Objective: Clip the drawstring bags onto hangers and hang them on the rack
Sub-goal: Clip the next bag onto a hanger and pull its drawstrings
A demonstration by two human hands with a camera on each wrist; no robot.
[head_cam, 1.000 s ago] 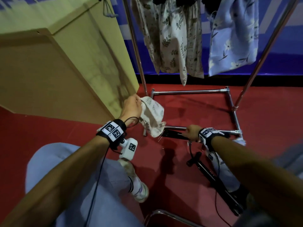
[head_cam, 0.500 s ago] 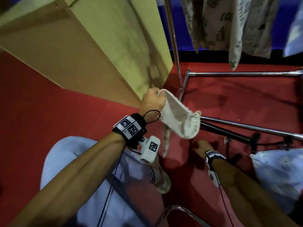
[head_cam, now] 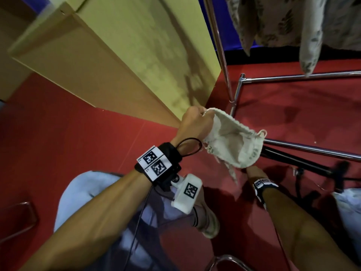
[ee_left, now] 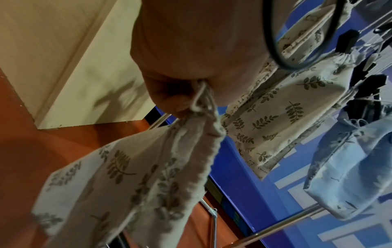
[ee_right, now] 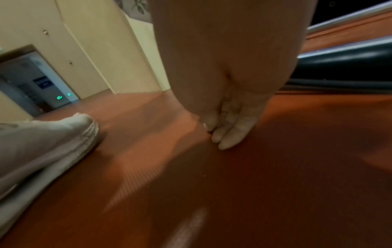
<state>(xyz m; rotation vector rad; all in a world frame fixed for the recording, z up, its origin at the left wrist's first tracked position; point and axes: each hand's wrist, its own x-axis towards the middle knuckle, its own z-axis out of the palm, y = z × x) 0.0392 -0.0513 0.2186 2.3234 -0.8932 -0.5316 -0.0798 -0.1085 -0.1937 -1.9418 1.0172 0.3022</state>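
A cream drawstring bag [head_cam: 232,142] printed with grey-green leaf sprigs hangs in the air above the red floor [head_cam: 78,137], just in front of the low chrome rail of the rack [head_cam: 308,149]. The left hand [head_cam: 195,124] grips it at one top corner: the wrist view shows the fingers [ee_left: 169,99] curled tight into a fist round the bunched cord and gathered hem, with the bag's body [ee_left: 131,169] trailing down and away below the knuckles, its mouth sagging open toward the rack. The right hand [head_cam: 253,171] is low, under the bag's bottom corner and not touching it; its fingers [ee_right: 230,134] point straight down, pressed together and nearly straight, the thumb tip laid against them, and they hold nothing that can be made out, just above the floor. A pale sneaker [ee_right: 46,142] stands on the floor near that hand. Beyond the held bag, other leaf-print bags [ee_left: 282,107] and a light blue bag [ee_left: 356,177] already hang from black clips on the rack. A black tripod-like stand [head_cam: 304,165] lies just past the low rail, and a yellowish cabinet [head_cam: 136,55] rises to the left.
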